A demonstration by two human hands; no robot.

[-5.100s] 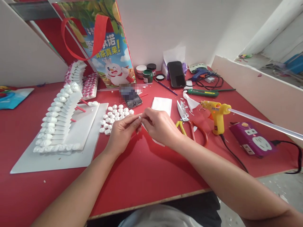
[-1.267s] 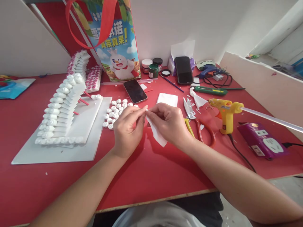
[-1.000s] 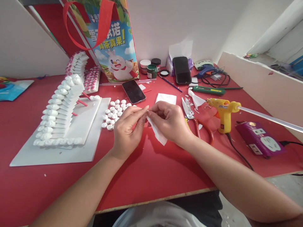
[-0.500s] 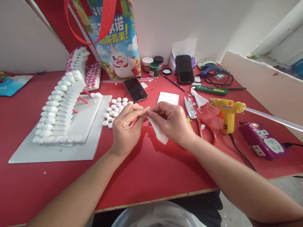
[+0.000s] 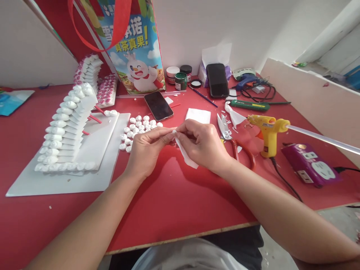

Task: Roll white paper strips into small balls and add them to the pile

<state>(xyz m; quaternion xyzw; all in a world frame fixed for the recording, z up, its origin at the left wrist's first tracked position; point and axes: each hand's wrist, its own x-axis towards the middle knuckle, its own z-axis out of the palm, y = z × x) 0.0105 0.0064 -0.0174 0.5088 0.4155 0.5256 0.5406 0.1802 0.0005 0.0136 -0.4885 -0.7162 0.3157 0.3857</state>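
Note:
Both hands meet above the middle of the red table, fingertips together. Between thumb and fingers my right hand [image 5: 201,144] pinches a white paper strip [image 5: 186,155], whose loose end hangs down toward me. My left hand [image 5: 147,148] is closed at the strip's upper end, where a small white rolled tip shows. Just beyond my left hand lie several small white paper rosettes [image 5: 137,127]. A stack of white paper squares [image 5: 198,116] rests behind my right hand. At the left, a curved white structure edged with rosettes [image 5: 67,127] stands on a white board [image 5: 24,182].
Scissors [image 5: 234,146], a yellow glue gun [image 5: 268,131] and a purple power socket [image 5: 312,165] lie at the right. Behind are a phone [image 5: 159,105], paint jars [image 5: 180,81], a dark phone [image 5: 217,80], a green cutter [image 5: 249,105] and a large printed bag [image 5: 140,63].
The view has shifted slightly. A small white rolled tip now shows between the fingertips; both hands otherwise keep nearly the same pose around the strip.

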